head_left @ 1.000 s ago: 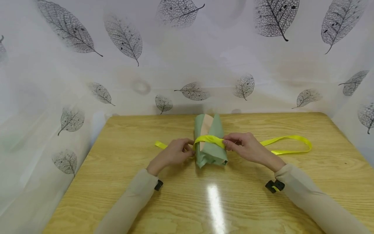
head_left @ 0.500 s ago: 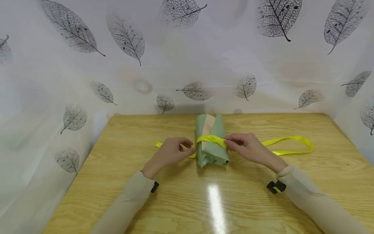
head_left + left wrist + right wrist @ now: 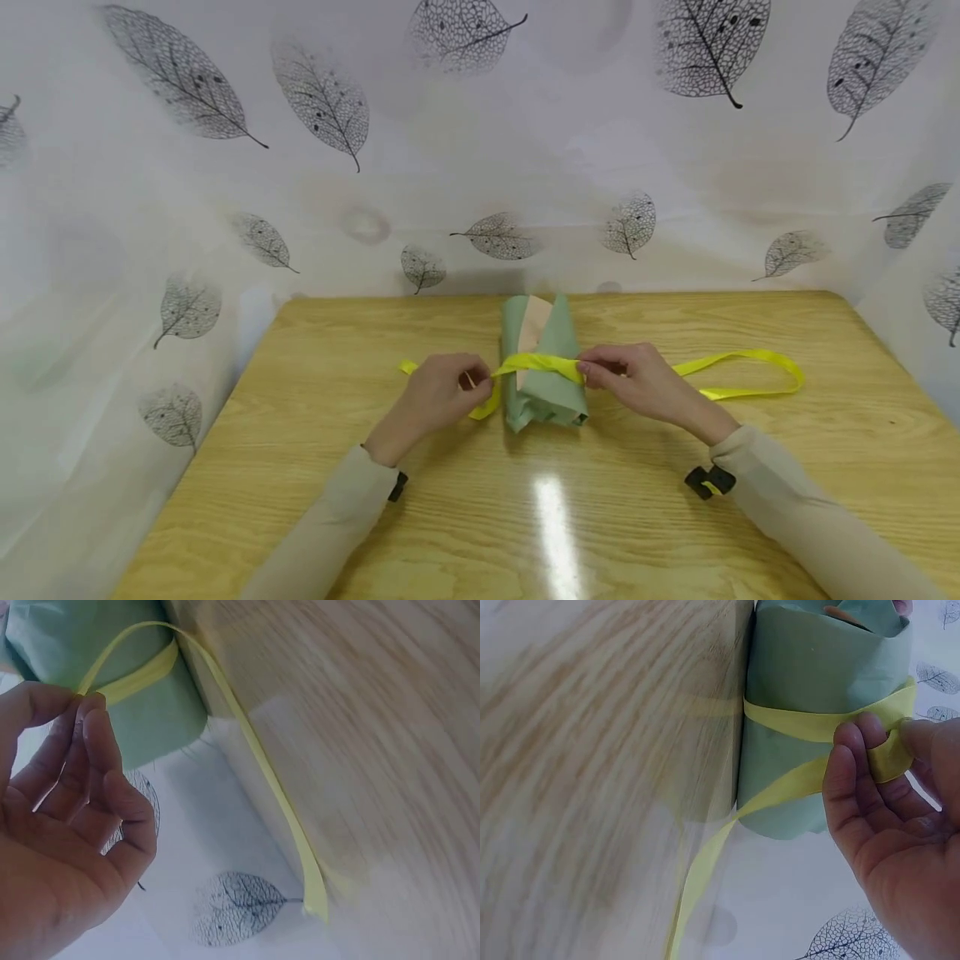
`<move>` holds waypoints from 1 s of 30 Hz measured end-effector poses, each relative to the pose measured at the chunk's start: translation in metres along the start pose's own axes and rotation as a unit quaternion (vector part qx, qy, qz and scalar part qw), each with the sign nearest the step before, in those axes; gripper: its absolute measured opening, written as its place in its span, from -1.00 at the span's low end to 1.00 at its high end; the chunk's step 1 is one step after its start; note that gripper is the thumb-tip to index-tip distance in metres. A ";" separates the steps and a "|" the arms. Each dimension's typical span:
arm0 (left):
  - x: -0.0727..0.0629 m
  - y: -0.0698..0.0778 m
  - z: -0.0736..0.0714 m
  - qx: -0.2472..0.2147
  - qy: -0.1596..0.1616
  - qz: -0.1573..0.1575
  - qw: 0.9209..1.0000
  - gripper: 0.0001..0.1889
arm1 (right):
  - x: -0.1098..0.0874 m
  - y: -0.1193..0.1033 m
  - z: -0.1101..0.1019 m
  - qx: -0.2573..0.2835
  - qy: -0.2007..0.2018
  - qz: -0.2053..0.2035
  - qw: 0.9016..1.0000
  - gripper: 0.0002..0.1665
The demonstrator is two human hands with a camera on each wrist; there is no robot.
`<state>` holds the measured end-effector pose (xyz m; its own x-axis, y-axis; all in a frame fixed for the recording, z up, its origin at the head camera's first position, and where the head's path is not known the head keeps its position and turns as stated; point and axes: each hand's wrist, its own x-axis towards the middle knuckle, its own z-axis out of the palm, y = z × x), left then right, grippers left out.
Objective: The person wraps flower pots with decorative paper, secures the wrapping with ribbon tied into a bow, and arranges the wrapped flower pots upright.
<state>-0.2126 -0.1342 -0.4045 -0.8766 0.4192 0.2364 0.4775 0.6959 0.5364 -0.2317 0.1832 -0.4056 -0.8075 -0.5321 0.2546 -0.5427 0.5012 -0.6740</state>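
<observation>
A parcel (image 3: 546, 396) in green paper with a pale inner strip lies on the wooden table. A yellow ribbon (image 3: 536, 361) runs across its top and around its side. At the parcel's left, my left hand (image 3: 442, 392) pinches the ribbon between thumb and fingertips; in the left wrist view the ribbon's tail (image 3: 255, 742) arches from the fingertips down to the table. My right hand (image 3: 637, 379) pinches the ribbon at the parcel's right side. Seen from the right wrist, the ribbon (image 3: 795, 724) wraps the paper, and a length passes through the curled fingers.
The ribbon's long end makes a loop (image 3: 783, 367) on the table at the right, and a short end (image 3: 407, 367) shows at the left. Behind the wooden table (image 3: 450, 517) hangs a white curtain (image 3: 480, 150) printed with dark leaves.
My left hand drew back a little from the parcel with loosened fingers, then pinched the ribbon, which now stretches from its fingertips across the parcel. My right hand keeps its pinch, almost unmoved.
</observation>
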 end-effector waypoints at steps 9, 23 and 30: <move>-0.008 -0.013 -0.007 0.011 0.030 -0.010 0.999 -0.93 | -0.011 0.010 -0.008 -0.038 0.008 -0.026 0.999 -0.80; -0.009 -0.011 -0.011 0.037 0.045 -0.051 0.997 -0.94 | -0.009 0.014 -0.010 -0.073 0.051 -0.086 0.992 -0.83; -0.010 -0.008 -0.015 0.039 0.048 -0.071 0.996 -0.89 | -0.009 0.015 -0.010 -0.104 0.075 -0.128 0.984 -0.81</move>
<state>-0.2091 -0.1528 -0.3989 -0.9354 0.2583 0.2415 0.3485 0.7887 0.5064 -0.2347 0.2024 -0.4108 -0.6555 -0.5599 0.5068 -0.7550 0.5013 -0.4227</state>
